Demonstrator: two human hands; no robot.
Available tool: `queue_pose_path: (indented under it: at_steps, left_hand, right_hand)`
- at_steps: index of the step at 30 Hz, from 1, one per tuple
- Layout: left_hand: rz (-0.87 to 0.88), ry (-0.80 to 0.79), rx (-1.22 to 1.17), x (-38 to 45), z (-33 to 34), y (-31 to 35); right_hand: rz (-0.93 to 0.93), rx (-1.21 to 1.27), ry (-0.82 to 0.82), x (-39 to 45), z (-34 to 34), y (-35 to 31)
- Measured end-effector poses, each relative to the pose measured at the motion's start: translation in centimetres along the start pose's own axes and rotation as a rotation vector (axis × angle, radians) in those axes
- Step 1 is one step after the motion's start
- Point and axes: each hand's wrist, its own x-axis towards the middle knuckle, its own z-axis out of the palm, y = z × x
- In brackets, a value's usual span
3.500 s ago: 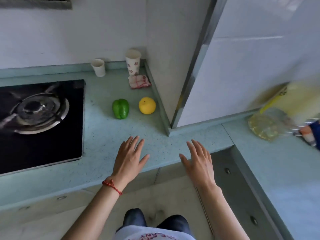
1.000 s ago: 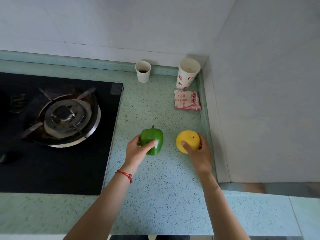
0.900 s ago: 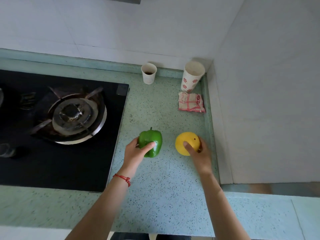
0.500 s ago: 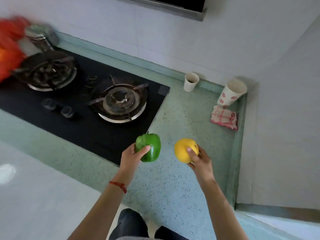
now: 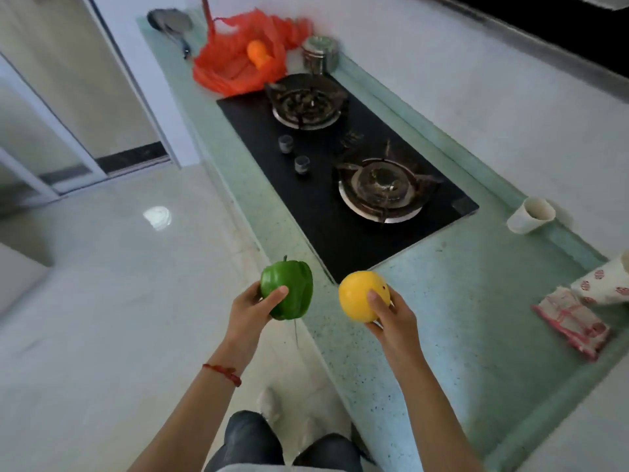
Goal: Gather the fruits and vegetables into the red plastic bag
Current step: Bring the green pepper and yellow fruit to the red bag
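Observation:
My left hand (image 5: pixel 251 311) grips a green bell pepper (image 5: pixel 290 289), held in the air beyond the counter's front edge, over the floor. My right hand (image 5: pixel 391 315) grips a round yellow fruit (image 5: pixel 358 295) above the green counter (image 5: pixel 476 301). The red plastic bag (image 5: pixel 235 68) lies crumpled on the far end of the counter past the stove, with an orange fruit or vegetable (image 5: pixel 258 53) showing in it.
A black two-burner gas stove (image 5: pixel 340 172) lies between my hands and the bag. A steel canister (image 5: pixel 320 53) stands beside the bag. Two paper cups (image 5: pixel 531 214) and a red-checked cloth (image 5: pixel 575 321) sit at the right. A pale tiled floor (image 5: pixel 119 301) spreads on the left.
Both hands have lifted the pepper and the yellow fruit off the counter. The view has swung left, and the red bag at the far end now shows in full.

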Motion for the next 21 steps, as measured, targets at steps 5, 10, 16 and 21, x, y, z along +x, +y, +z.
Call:
queue_pose_path:
  at_steps: [5,10,16,21]
  left_hand:
    - [0.049,0.17,-0.034,-2.6,-6.0,0.5]
    - [0.066,0.332,-0.084,-4.9,-12.2,0.8]
    - [0.091,0.482,-0.134,-7.1,-19.8,1.3]
    - [0.101,0.548,-0.175,-7.6,-25.2,1.9]
  right_hand:
    - [0.007,-0.116,-0.16,-0.6,5.8,0.7]
    - [0.046,-0.158,-0.315,-1.8,12.3,1.8]
    - [0.085,-0.223,-0.447,-4.3,20.4,3.9]
    - [0.123,-0.226,-0.524,-5.8,26.0,5.6]
